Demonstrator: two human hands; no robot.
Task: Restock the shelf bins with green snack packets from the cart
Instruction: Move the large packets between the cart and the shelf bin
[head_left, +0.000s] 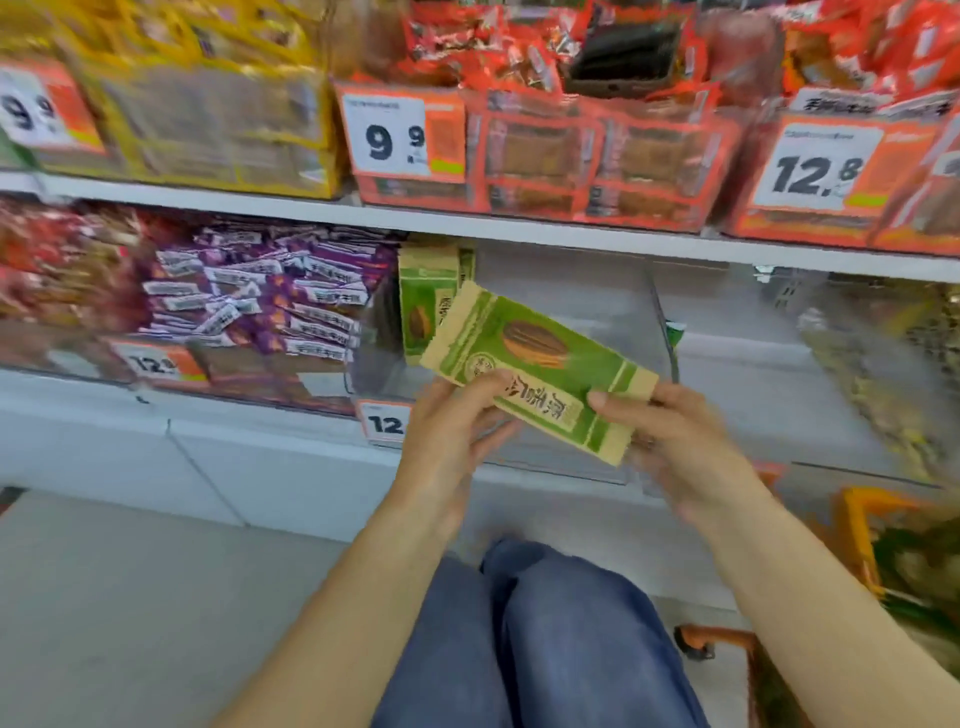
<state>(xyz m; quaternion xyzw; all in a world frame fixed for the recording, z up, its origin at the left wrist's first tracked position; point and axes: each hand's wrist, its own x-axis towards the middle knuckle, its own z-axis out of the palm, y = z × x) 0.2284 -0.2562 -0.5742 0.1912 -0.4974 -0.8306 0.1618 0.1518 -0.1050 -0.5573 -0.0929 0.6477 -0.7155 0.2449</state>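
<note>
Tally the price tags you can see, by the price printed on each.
9.9 tags: 2
12.8 tags: 1
Tags starting 12, remainder blurred or hidden: 2
Total: 5

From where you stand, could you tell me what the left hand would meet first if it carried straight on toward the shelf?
Probably the upright green packet already standing in the clear bin. The left hand points up and forward, holding the tilted green packet together with the right hand; depth is uncertain.
</note>
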